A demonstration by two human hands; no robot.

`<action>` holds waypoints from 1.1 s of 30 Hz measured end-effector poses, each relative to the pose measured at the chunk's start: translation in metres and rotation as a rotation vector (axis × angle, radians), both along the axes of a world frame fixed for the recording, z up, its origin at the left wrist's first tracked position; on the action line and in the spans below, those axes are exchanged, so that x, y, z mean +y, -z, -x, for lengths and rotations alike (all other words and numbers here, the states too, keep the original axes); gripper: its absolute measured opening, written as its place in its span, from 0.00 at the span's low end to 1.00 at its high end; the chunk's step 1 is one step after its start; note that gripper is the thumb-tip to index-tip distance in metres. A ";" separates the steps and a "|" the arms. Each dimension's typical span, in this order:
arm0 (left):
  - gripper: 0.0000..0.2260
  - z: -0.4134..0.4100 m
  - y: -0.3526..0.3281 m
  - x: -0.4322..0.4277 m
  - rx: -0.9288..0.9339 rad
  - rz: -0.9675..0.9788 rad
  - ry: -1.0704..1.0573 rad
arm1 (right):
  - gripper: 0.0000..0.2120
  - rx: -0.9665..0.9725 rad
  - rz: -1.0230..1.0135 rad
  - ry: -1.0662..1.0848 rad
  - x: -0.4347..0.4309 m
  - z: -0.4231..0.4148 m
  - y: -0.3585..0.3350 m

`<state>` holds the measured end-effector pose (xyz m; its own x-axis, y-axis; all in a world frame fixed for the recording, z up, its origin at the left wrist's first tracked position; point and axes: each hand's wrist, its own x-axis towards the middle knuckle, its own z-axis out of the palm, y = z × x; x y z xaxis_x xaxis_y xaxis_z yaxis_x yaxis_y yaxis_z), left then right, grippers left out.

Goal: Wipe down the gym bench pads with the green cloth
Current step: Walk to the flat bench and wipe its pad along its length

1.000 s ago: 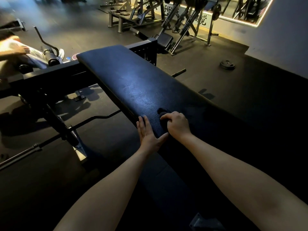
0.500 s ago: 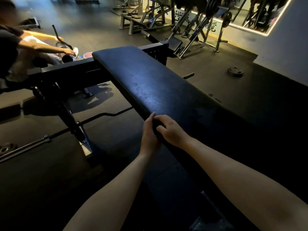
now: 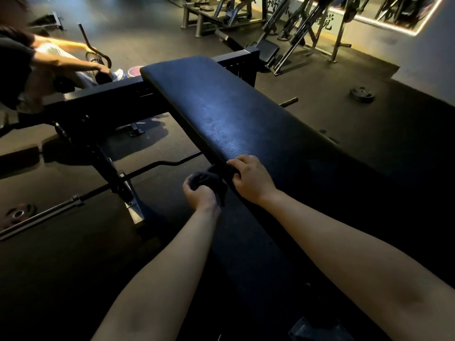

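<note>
While left hand point(image 3: 200, 194) fingers clench the bunched cloth point(image 3: 208, 178) (appears dark), right hand point(image 3: 251, 179) fingers just beside them curl over the surface point(image 3: 246, 114) edge.

I see a dim gym, with one other person point(image 3: 27, 67) at the far left.

That person sits leaning forward, both arms stretched toward a curved handle point(image 3: 97, 51), their shoes just beside a pink disc point(image 3: 134, 71). A long bar point(image 3: 170, 163) lies on the dark floor point(image 3: 320, 99), running from the lower left edge of my view. One plate point(image 3: 18, 213) lies near its left end, and another plate point(image 3: 362, 94) lies well apart on the right. Steel machines point(image 3: 290, 30) line the back, under a glowing strip point(image 3: 384, 24) with blurred characters I cannot read. A pale wall point(image 3: 440, 60) closes the right corner.
</note>
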<state>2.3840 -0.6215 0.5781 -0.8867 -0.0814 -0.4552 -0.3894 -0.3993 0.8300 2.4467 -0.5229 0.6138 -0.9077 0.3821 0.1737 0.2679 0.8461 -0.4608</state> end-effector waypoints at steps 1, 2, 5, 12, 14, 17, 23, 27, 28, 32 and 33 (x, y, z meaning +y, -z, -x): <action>0.26 0.014 -0.005 0.002 0.017 -0.003 -0.004 | 0.20 -0.014 0.003 -0.005 0.001 0.010 0.001; 0.27 0.028 -0.012 0.006 0.058 0.005 0.016 | 0.20 -0.017 0.003 -0.008 0.003 0.019 0.001; 0.27 0.067 -0.031 0.022 0.162 0.093 0.084 | 0.20 -0.021 -0.031 -0.003 0.011 0.040 0.002; 0.23 0.121 -0.004 0.058 0.244 0.147 0.316 | 0.19 0.048 -0.164 0.038 0.019 0.057 0.024; 0.18 0.103 -0.004 0.057 0.304 0.174 0.421 | 0.20 0.057 -0.166 0.046 0.019 0.058 0.025; 0.17 0.083 -0.003 0.050 0.415 0.227 0.419 | 0.20 0.080 -0.123 0.058 0.019 0.055 0.024; 0.10 0.039 -0.001 0.030 0.445 0.424 0.400 | 0.16 0.121 0.020 0.122 0.018 0.054 0.019; 0.04 -0.014 0.012 0.010 0.316 0.488 0.383 | 0.15 0.111 -0.001 0.114 0.013 0.049 0.013; 0.04 -0.024 0.018 0.009 0.295 0.486 0.408 | 0.14 0.098 -0.017 0.115 0.014 0.049 0.014; 0.05 -0.024 0.023 0.007 0.268 0.461 0.398 | 0.15 0.042 -0.100 0.071 0.012 0.051 0.011; 0.06 -0.013 0.021 0.011 0.257 0.455 0.380 | 0.15 0.021 -0.106 0.068 0.012 0.053 0.011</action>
<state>2.3969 -0.6105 0.5570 -0.9677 0.1252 -0.2187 -0.2008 0.1416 0.9693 2.3940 -0.5104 0.6030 -0.8758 0.4214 0.2354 0.3175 0.8703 -0.3764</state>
